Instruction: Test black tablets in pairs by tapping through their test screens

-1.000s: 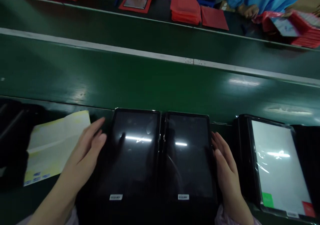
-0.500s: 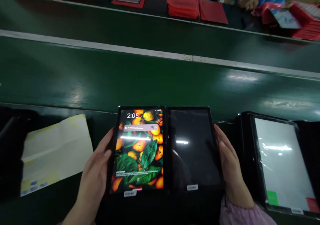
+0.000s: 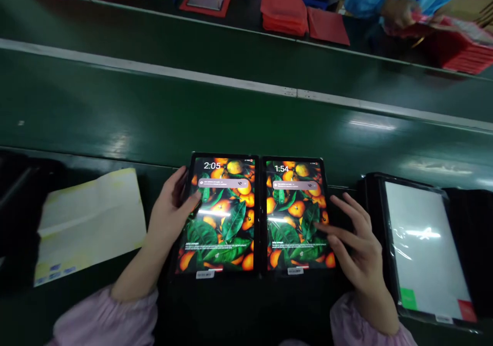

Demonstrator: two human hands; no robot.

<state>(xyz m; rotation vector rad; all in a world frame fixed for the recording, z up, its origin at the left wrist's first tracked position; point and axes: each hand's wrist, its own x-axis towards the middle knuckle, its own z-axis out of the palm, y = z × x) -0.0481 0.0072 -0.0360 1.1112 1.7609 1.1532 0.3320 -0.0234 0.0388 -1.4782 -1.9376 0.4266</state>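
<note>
Black, glossy and flat, two rectangular tablets lie side by side in front of the person, the left tablet (image 3: 225, 223) and the right tablet (image 3: 296, 210) with only a thin dark seam between their long edges. Both screens glow with oranges and deep green leaves, streaked by a white reflection. The left clock reads 2:05, the right one 1:54; a small heading low on each looks like "Juicy oranges", while the finer lines and the pale notification bars are too small to read. White barcode stickers (image 3: 205, 274) sit at their bottom edges

The left hand (image 3: 167, 215) is clamped on the left tablet's outer edge, thumb over the front. The right hand (image 3: 360, 251) has its fingers spread apart, the index fingertip over the right tablet's screen near its outer edge; I cannot tell whether it touches

Left of them lies a creased, yellow-edged sheet of paper (image 3: 92, 228) with blue marks in a corner. On the other side, past the right hand, rests a white-screened third tablet (image 3: 419, 212) under wrinkled clear film, with a green patch (image 3: 409, 299) and a red patch (image 3: 467, 310) at its lower corners

Beyond the tablets' top edges, the smooth green tabletop (image 3: 185, 122) stretches to a pale straight strip (image 3: 154, 69), with soft red pouches (image 3: 284, 10) stacked farther off
</note>
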